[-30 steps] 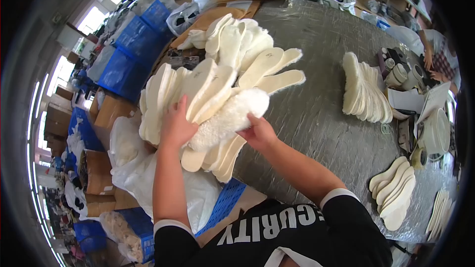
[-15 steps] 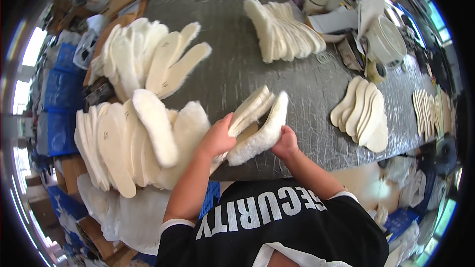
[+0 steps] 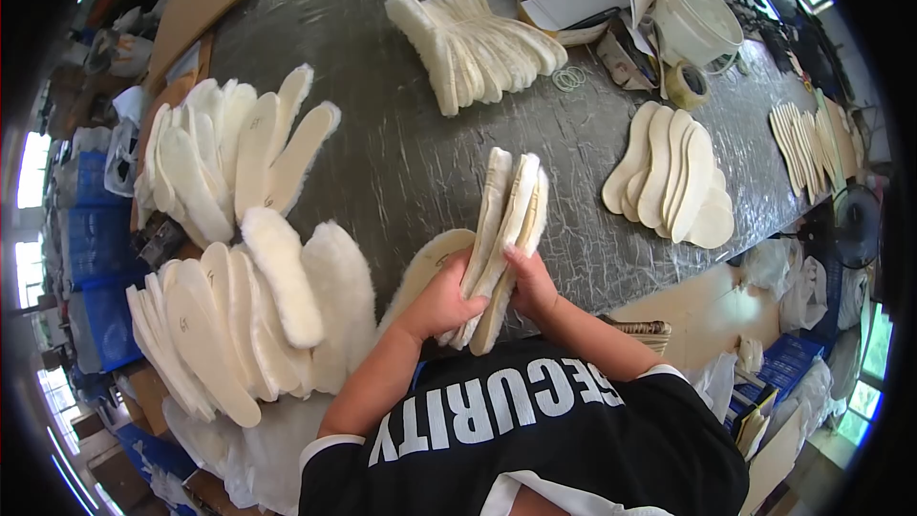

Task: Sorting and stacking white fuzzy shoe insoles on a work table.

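Observation:
Several cream fleece insoles [image 3: 521, 205] stand upright on edge, pressed together as a bundle, above the near edge of the table. My left hand [image 3: 447, 300] is closed around the bundle's left side, low down. On its right side my right hand [image 3: 531, 283] grips it, thumb against the insoles' edges. Another insole [image 3: 428, 263] lies flat, partly hidden behind my left hand and wrist. To the left is a large pile of insoles [image 3: 215, 320], with one fluffy insole [image 3: 285, 277] lying fleece side up on top.
Farther left lies a fanned insole pile [image 3: 215, 148]. A fleece insole stack [image 3: 473, 43] rests at the far middle, beside thin rubber bands [image 3: 568, 78]. On the right are flat insoles [image 3: 669, 172], a tape roll [image 3: 687, 86], a white bucket [image 3: 699, 21] and a row of insole pieces [image 3: 800, 148].
The fleece insole at my right hand, earlier spread apart from the others, is now pressed against them. The bundle has turned more upright. The whole view has shifted.

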A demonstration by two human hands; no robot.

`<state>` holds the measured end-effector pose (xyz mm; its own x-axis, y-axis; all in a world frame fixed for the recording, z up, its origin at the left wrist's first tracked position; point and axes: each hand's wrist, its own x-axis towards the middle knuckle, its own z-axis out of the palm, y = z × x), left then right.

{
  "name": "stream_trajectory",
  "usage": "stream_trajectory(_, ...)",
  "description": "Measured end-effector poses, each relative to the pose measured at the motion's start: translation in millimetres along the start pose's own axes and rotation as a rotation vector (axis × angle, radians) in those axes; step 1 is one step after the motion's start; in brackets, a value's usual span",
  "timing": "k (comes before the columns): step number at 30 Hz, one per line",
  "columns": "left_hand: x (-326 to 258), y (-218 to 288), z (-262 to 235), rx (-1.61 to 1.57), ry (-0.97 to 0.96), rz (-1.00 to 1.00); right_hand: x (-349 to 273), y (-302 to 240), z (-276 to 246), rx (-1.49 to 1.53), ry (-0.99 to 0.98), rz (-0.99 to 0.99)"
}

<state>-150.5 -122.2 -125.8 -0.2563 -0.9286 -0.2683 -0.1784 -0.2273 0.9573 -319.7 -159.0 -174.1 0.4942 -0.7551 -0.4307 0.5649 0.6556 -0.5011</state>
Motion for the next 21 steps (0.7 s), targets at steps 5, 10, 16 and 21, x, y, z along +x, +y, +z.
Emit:
stream_trajectory(5, 12.7, -15.8, 23.9, 0.051, -0.128, -0.043, -23.1, -5.5, 1.2, -0.138, 0.310, -0.098)
stream_trajectory(10, 12.3, -24.1, 36.4, 0.663, -0.016, 0.014, -31.2, -38.5, -14.6, -1.012, 0.296, -0.149)
stream_trajectory(16, 8.3, -8.1, 47.3, 0.511, -0.034, -0.080, -45.9, -101.8, -5.4, -2.250, 0.123, -0.448)
stream_trajectory(21, 11.1, -8.8, 53.0, 0.591, -0.087, -0.081, -9.1, -89.2, -7.6, -2.506, -0.747, -1.024)
